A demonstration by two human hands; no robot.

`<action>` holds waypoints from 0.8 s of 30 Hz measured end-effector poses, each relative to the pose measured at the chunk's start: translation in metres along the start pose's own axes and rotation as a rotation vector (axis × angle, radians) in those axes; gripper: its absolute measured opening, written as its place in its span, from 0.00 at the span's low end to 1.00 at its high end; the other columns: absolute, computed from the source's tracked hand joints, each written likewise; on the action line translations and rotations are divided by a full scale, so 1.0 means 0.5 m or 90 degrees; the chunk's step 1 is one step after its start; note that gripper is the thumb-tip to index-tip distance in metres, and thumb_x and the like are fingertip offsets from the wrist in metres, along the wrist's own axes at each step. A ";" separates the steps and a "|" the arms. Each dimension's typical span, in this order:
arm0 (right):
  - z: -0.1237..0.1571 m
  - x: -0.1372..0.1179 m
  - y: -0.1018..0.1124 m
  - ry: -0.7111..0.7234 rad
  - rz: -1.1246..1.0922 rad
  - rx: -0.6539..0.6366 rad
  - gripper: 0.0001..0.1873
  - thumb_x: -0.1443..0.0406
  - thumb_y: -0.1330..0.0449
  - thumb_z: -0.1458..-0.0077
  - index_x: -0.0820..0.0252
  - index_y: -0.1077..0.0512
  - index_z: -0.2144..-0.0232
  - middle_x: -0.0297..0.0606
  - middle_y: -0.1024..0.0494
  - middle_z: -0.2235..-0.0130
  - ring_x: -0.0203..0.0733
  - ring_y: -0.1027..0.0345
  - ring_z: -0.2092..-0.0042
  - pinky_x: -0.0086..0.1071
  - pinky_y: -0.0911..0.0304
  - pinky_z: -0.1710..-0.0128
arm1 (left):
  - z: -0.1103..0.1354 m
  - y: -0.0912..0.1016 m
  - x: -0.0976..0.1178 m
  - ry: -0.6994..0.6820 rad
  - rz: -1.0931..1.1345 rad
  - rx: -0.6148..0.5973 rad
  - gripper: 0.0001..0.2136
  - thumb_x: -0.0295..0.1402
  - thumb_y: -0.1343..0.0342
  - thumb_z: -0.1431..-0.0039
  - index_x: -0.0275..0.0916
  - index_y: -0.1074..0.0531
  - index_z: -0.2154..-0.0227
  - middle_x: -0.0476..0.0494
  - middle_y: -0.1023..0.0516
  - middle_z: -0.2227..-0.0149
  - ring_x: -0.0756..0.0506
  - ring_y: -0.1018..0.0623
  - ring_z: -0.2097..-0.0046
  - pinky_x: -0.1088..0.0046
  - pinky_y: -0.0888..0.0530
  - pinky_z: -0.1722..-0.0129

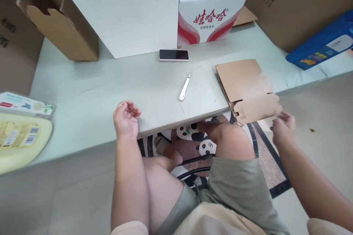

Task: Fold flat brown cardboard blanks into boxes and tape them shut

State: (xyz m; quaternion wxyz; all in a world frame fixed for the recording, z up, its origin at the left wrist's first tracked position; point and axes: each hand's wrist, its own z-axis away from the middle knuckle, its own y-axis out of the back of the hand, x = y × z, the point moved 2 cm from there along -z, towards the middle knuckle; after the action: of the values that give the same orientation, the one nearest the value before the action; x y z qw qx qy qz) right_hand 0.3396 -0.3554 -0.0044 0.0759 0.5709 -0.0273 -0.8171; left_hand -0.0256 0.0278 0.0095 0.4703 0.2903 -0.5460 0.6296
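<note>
My left hand (127, 119) rests palm up at the table's front edge, its fingers loosely curled and holding nothing. Over on the right, my right hand (284, 129) is slightly blurred, fingers bent and a little apart, just off the near corner of a flattened cardboard box (238, 80). I cannot tell whether the fingertips touch it. That brown box lies folded flat on the table, with its notched flaps jutting past the front edge. Between the hands lies a white-handled utility knife (185, 87), tip pointing away. A phone (174, 55) with a dark screen lies behind the knife.
White cartons (132, 18), one with red print (211, 16), stand at the back of the table (82, 106). An open brown box (64, 29) stands at left. Yellow packaging (22, 139) lies front left; a blue bottle (322, 42) lies at right by a large carton (298, 3).
</note>
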 end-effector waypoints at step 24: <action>-0.127 -0.245 -0.186 0.119 -0.132 -0.037 0.14 0.74 0.45 0.40 0.57 0.43 0.75 0.22 0.44 0.80 0.24 0.52 0.83 0.21 0.54 0.84 | -0.017 -0.036 -0.013 -0.021 -0.066 0.002 0.11 0.39 0.37 0.62 0.38 0.28 0.77 0.51 0.30 0.82 0.53 0.29 0.78 0.81 0.29 0.78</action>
State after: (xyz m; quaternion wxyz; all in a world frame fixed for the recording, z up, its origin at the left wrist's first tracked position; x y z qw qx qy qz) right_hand 0.4318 -0.2422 0.0749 0.0100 0.6419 0.0630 -0.7641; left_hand -0.0056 0.0336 0.0094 0.4927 0.3292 -0.5368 0.6006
